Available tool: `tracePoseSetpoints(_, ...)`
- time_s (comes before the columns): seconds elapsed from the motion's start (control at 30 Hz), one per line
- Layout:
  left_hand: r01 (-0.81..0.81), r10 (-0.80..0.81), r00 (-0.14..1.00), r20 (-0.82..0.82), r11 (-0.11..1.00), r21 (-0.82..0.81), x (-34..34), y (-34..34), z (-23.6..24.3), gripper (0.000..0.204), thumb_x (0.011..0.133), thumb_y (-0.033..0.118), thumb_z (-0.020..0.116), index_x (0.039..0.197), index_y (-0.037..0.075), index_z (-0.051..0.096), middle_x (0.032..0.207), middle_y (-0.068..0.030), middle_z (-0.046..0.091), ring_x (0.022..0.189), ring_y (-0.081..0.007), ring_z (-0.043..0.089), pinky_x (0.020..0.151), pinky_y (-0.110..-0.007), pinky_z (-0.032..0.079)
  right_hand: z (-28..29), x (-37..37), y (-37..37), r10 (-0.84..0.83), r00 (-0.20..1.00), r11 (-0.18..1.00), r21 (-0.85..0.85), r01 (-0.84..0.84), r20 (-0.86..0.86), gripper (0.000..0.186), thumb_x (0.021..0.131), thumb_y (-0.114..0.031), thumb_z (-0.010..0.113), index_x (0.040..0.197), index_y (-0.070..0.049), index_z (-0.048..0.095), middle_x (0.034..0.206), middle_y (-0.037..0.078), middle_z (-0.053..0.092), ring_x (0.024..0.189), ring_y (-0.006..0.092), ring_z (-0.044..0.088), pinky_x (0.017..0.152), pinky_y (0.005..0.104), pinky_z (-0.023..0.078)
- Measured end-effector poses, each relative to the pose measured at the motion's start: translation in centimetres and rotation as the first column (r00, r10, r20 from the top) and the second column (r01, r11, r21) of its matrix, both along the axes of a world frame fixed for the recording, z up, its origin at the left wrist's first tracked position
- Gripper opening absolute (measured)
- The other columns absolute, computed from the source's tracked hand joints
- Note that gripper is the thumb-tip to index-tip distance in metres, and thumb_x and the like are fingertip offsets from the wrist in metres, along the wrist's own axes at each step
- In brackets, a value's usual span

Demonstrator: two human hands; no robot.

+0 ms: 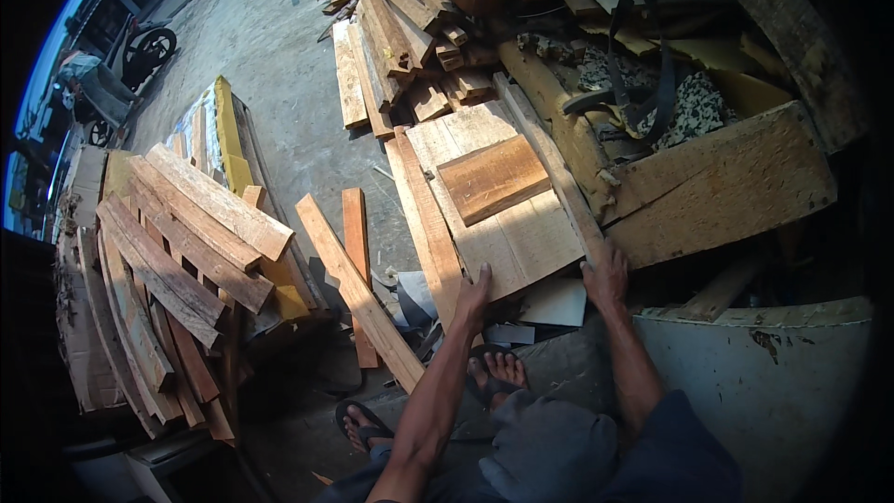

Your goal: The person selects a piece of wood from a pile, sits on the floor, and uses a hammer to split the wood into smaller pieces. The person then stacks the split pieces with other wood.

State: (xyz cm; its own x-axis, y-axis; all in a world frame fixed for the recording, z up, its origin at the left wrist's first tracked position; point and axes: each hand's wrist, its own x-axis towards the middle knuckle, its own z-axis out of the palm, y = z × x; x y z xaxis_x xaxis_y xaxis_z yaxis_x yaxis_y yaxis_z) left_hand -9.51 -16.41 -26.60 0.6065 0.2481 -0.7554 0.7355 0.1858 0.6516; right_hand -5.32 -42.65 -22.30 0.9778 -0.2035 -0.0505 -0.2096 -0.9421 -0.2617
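A wide wooden panel (531,247) of pale planks lies in front of me, with a long strip along each side. My left hand (473,296) is closed on its near left corner, thumb on top and the other fingers mostly hidden. At the near right corner, my right hand (606,274) grips the panel beside the end of the right strip (549,154). The left strip (430,219) runs close along the other side. On top of the panel rests a short brown board (494,179), touched by neither hand.
Stacked planks (177,242) fill the left side; more timber (391,37) lies beyond the panel. Two loose strips, one pale (358,289) and one reddish (355,224), lie left of my sandalled feet (498,373). A wooden bin (726,182) with scraps and black straps stands right.
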Motion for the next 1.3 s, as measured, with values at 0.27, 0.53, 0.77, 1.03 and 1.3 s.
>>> tracePoseSetpoints(0.27,-0.009,0.012,1.0,0.016,0.983,-0.181,1.5,10.3,4.8,0.048,0.089,0.062,0.068,0.082,0.015,0.06,0.061,0.0058,0.034,0.046,-0.0071,0.026,0.044,-0.027,0.019,3.8,1.2,2.5,0.191,0.974,0.879,0.464,-0.112,-0.126,0.066,0.072,-0.036,0.075,0.124,0.004,0.063,0.11,0.024,0.061,0.104,0.0401,0.062,0.093,0.0463,0.05)
tracePoseSetpoints(0.53,0.154,-0.161,0.986,-0.052,0.73,0.666,-7.1,21.7,21.5,0.055,0.085,0.044,0.074,0.109,-0.006,0.07,0.092,-0.0163,0.073,0.083,-0.023,0.067,0.081,-0.037,0.051,3.3,-1.9,15.9,0.549,0.834,0.417,0.882,-0.218,-0.054,0.076,0.084,-0.047,0.075,0.134,0.006,0.056,0.116,0.027,0.061,0.109,0.0371,0.063,0.096,0.0429,0.05)
tracePoseSetpoints(0.77,0.36,0.026,0.925,-0.379,0.261,0.896,-11.6,22.9,25.2,0.054,0.072,0.048,0.084,0.083,0.0,0.06,0.082,-0.0211,0.067,0.083,-0.0435,0.064,0.077,-0.049,0.048,-5.7,-3.0,13.9,0.27,0.914,0.679,0.733,0.04,-0.301,0.058,0.089,-0.035,0.07,0.129,0.005,0.059,0.122,0.024,0.063,0.107,0.031,0.066,0.092,0.0386,0.053)
tracePoseSetpoints(1.03,0.34,0.062,0.912,-0.405,0.436,0.833,-13.3,20.8,22.3,0.059,0.073,0.053,0.082,0.084,-0.001,0.061,0.084,-0.0225,0.068,0.083,-0.0429,0.065,0.075,-0.049,0.049,-11.7,-5.9,7.4,-0.136,0.694,-0.349,0.69,0.634,-0.707,0.071,0.091,-0.039,0.069,0.145,-0.002,0.042,0.14,0.018,0.05,0.13,0.0342,0.05,0.11,0.0479,0.041)
tracePoseSetpoints(1.3,0.494,-0.067,0.86,-0.506,0.362,0.791,-11.5,20.1,22.1,0.064,0.074,0.058,0.079,0.089,-0.002,0.066,0.088,-0.0257,0.07,0.09,-0.0429,0.069,0.078,-0.048,0.051,-10.1,-2.6,8.2,-0.102,0.707,-0.536,0.638,0.553,-0.699,0.073,0.09,-0.046,0.067,0.146,-0.007,0.043,0.14,0.014,0.052,0.128,0.0324,0.051,0.109,0.0489,0.041)
